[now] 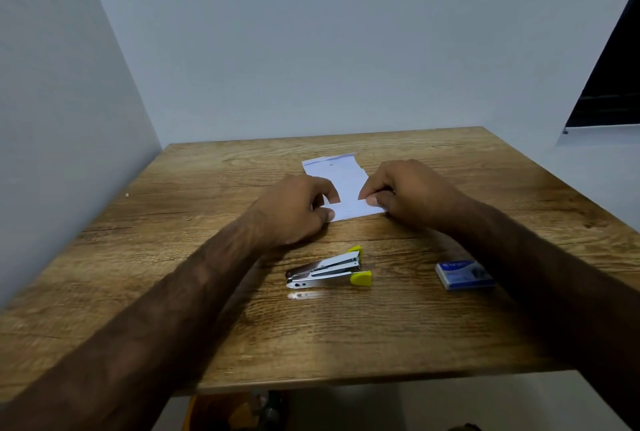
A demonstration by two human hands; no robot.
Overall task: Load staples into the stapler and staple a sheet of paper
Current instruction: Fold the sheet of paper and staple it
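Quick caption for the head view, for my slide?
Left hand and right hand pinch the paper sheet at its near edge on the wooden table; stapler and staple box lie untouched.

Paper [341, 176] near corners hidden under left hand [294, 209], right hand [412, 195] — staple box [464, 275] label blurred.

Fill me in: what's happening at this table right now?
A person has both hands on the paper at the middle of the table. The left hand pinches its near left corner and the right hand pinches its near right edge. The stapler lies untouched nearer the person, with the staple box to its right. Nobody is stapling yet.
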